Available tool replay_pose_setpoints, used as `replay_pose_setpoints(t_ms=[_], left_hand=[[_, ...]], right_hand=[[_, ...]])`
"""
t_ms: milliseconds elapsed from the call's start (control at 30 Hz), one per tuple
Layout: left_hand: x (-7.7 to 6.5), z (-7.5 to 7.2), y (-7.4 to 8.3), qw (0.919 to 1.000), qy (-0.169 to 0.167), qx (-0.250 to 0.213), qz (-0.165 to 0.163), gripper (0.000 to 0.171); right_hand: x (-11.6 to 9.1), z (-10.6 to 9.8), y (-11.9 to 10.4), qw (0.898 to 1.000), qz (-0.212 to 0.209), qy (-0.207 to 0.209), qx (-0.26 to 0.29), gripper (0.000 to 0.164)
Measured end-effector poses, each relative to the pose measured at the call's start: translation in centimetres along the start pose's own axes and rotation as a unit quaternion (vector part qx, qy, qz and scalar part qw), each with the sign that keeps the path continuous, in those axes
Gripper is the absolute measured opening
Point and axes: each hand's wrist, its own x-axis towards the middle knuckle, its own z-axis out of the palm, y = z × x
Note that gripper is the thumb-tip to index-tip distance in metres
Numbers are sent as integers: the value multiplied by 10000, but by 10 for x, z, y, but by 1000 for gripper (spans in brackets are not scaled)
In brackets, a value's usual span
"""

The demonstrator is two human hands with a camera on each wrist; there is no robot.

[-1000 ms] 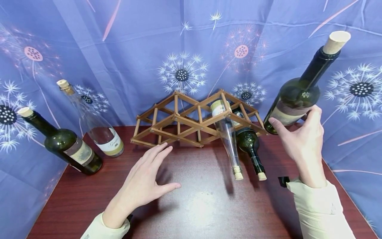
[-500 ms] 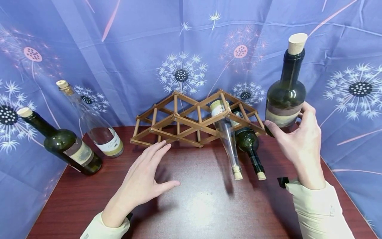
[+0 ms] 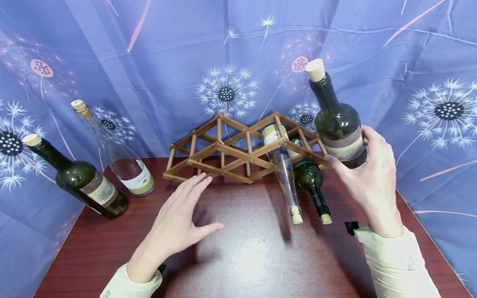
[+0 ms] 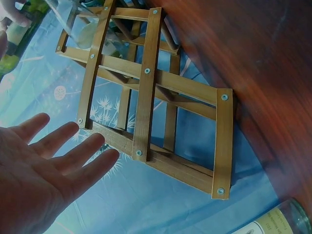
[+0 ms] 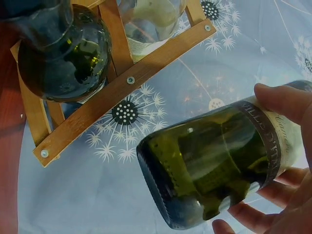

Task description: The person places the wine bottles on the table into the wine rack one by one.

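Observation:
My right hand grips a dark green wine bottle round its lower body, just right of the wooden rack. The bottle's corked neck leans up and to the left; its base shows off the table in the right wrist view. The lattice wine rack stands at the table's back. In its right part lie a clear bottle and a green bottle, corks toward me. My left hand holds nothing; its fingers are extended in front of the rack's left part.
At the left stand a dark green corked bottle and a clear corked bottle. A purple-blue dandelion-print cloth hangs behind the reddish-brown table. A small black item lies by the right sleeve.
My right hand has shifted a little left, and the bottle in it has swung from leaning right to leaning left, nearer the rack. The left hand has hardly moved.

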Motion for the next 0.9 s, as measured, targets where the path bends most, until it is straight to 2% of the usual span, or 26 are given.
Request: replay_pose_setpoints(t_ms=[200, 900], left_hand=[[1, 0, 0, 9999, 94, 3, 35, 106], [0, -3, 0, 9998, 199, 67, -62, 106]], right_hand=[[0, 2, -4, 9988, -489, -56, -17, 81], [-8, 9, -16, 9920, -1194, -117, -394, 79]])
